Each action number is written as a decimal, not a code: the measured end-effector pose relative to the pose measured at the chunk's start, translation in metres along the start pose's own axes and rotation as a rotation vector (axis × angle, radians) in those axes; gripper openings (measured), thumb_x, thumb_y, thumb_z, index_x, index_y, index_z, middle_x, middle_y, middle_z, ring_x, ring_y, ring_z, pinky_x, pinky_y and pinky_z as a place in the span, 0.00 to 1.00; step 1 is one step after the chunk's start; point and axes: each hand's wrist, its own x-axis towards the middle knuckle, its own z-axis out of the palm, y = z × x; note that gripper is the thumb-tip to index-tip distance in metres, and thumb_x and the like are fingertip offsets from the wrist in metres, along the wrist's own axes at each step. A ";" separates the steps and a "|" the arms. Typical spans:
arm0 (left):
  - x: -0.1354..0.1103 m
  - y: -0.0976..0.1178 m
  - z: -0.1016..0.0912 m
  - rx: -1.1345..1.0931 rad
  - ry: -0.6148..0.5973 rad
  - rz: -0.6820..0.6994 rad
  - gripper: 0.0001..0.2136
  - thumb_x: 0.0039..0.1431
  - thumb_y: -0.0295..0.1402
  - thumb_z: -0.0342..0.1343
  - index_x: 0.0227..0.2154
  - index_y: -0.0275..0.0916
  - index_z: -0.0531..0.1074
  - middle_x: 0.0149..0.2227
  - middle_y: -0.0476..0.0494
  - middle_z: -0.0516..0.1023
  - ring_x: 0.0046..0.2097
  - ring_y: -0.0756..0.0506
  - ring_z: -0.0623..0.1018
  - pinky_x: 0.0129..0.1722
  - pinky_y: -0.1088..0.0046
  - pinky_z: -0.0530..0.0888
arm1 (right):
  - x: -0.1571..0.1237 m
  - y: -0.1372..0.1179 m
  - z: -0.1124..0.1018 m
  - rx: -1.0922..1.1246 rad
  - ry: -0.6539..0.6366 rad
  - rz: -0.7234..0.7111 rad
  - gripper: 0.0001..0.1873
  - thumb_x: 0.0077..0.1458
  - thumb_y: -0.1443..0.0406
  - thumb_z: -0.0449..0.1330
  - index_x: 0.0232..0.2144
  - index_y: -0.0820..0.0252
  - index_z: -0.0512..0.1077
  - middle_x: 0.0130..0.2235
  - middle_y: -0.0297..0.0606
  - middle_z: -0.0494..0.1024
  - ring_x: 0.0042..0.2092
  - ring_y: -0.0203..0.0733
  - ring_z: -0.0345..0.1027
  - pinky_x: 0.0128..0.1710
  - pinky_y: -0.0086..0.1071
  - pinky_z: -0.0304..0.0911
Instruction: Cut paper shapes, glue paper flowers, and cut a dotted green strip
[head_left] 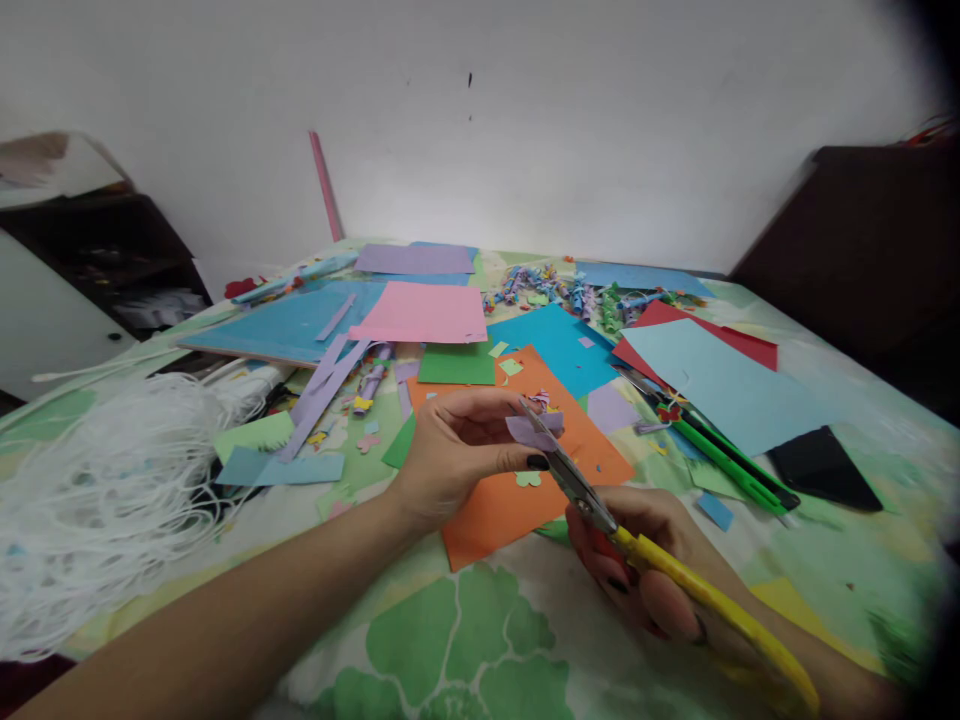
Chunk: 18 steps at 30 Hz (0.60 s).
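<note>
My left hand (461,455) pinches a small piece of purple paper (531,432) between thumb and fingers, above an orange sheet (487,520). My right hand (645,560) grips yellow-handled scissors (592,505), whose blades reach up and left to the purple paper. The blades lie against the paper; how far they are apart is hard to make out. Just behind the paper shows a small red-and-white striped bit (540,400). A light green flower-shaped cutout (528,479) lies on the orange sheet beneath my left thumb.
A tangle of white cord (112,490) fills the left side. Purple strips (322,400), a pink sheet (431,312) and a blue board (255,325) lie beyond. To the right are a green utility knife (735,465), a pale blue sheet (727,380) and a black phone-like object (825,470).
</note>
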 end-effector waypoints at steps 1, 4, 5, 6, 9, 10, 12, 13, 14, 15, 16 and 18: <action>0.000 0.000 -0.001 0.007 -0.007 -0.007 0.14 0.41 0.18 0.67 0.32 0.39 0.77 0.33 0.49 0.83 0.38 0.46 0.82 0.35 0.76 0.80 | 0.000 0.000 0.000 -0.004 0.002 0.003 0.36 0.30 0.34 0.62 0.20 0.58 0.59 0.15 0.24 0.55 0.15 0.24 0.44 0.11 0.23 0.40; 0.000 0.002 -0.004 0.074 0.004 0.007 0.13 0.45 0.23 0.67 0.35 0.38 0.76 0.36 0.47 0.82 0.40 0.47 0.81 0.39 0.74 0.79 | 0.001 0.001 -0.002 -0.010 0.057 0.010 0.36 0.28 0.34 0.63 0.21 0.59 0.61 0.17 0.25 0.56 0.15 0.24 0.45 0.11 0.22 0.41; 0.000 0.003 -0.004 0.122 0.018 0.034 0.11 0.48 0.26 0.66 0.36 0.38 0.75 0.36 0.46 0.82 0.40 0.48 0.81 0.40 0.74 0.78 | 0.001 0.002 -0.003 -0.013 0.088 -0.004 0.36 0.28 0.35 0.64 0.23 0.59 0.63 0.17 0.26 0.57 0.15 0.25 0.47 0.11 0.22 0.43; -0.001 0.004 -0.005 0.182 0.029 0.065 0.09 0.51 0.30 0.64 0.36 0.37 0.75 0.35 0.45 0.81 0.39 0.49 0.80 0.39 0.76 0.77 | 0.001 0.004 -0.004 -0.014 0.120 -0.035 0.35 0.29 0.36 0.65 0.25 0.60 0.65 0.18 0.26 0.58 0.16 0.27 0.50 0.12 0.22 0.46; -0.003 0.009 -0.003 0.371 0.052 0.113 0.06 0.59 0.34 0.58 0.34 0.35 0.73 0.30 0.46 0.78 0.33 0.52 0.77 0.32 0.81 0.75 | 0.001 0.012 -0.006 -0.004 0.188 -0.148 0.31 0.33 0.41 0.68 0.29 0.60 0.69 0.19 0.27 0.58 0.18 0.31 0.58 0.15 0.24 0.55; -0.004 0.010 -0.001 0.414 0.053 0.103 0.06 0.60 0.34 0.56 0.34 0.35 0.73 0.29 0.47 0.77 0.32 0.53 0.77 0.29 0.82 0.73 | 0.000 0.015 -0.007 0.001 0.197 -0.169 0.30 0.35 0.42 0.68 0.29 0.60 0.70 0.19 0.28 0.59 0.18 0.32 0.59 0.15 0.24 0.56; -0.004 0.011 0.001 0.468 0.050 0.082 0.06 0.62 0.34 0.54 0.33 0.36 0.72 0.28 0.48 0.76 0.28 0.54 0.75 0.24 0.83 0.70 | 0.000 0.018 -0.007 0.009 0.191 -0.183 0.29 0.36 0.43 0.68 0.30 0.60 0.71 0.19 0.28 0.59 0.19 0.32 0.60 0.16 0.24 0.57; -0.004 0.011 0.002 0.488 0.044 0.076 0.07 0.62 0.34 0.53 0.33 0.36 0.71 0.27 0.49 0.76 0.27 0.55 0.74 0.22 0.83 0.68 | 0.000 0.018 -0.007 0.007 0.185 -0.178 0.29 0.36 0.43 0.68 0.30 0.60 0.71 0.19 0.28 0.60 0.19 0.32 0.60 0.16 0.24 0.57; -0.004 0.011 0.003 0.505 0.034 0.076 0.07 0.63 0.34 0.53 0.32 0.36 0.71 0.26 0.49 0.75 0.26 0.55 0.73 0.21 0.83 0.67 | 0.000 0.018 -0.006 -0.001 0.180 -0.170 0.29 0.36 0.43 0.68 0.30 0.60 0.71 0.19 0.29 0.60 0.19 0.32 0.60 0.16 0.24 0.57; -0.004 0.011 0.002 0.521 0.030 0.081 0.08 0.63 0.34 0.53 0.31 0.36 0.71 0.26 0.49 0.75 0.25 0.56 0.71 0.21 0.83 0.66 | 0.000 0.016 -0.006 -0.012 0.174 -0.162 0.29 0.36 0.43 0.68 0.30 0.60 0.71 0.19 0.29 0.61 0.19 0.31 0.59 0.16 0.23 0.57; -0.004 0.011 0.002 0.531 0.027 0.086 0.08 0.63 0.34 0.52 0.31 0.36 0.71 0.25 0.50 0.74 0.24 0.56 0.70 0.20 0.84 0.65 | 0.000 0.014 -0.005 -0.026 0.170 -0.154 0.30 0.36 0.42 0.67 0.30 0.60 0.71 0.19 0.29 0.61 0.19 0.31 0.59 0.17 0.23 0.57; -0.004 0.010 0.001 0.534 0.026 0.093 0.08 0.63 0.34 0.53 0.30 0.36 0.71 0.24 0.51 0.72 0.23 0.57 0.68 0.20 0.84 0.64 | 0.000 0.010 -0.004 -0.064 0.171 -0.137 0.30 0.36 0.42 0.67 0.30 0.61 0.71 0.20 0.29 0.62 0.19 0.30 0.58 0.18 0.23 0.58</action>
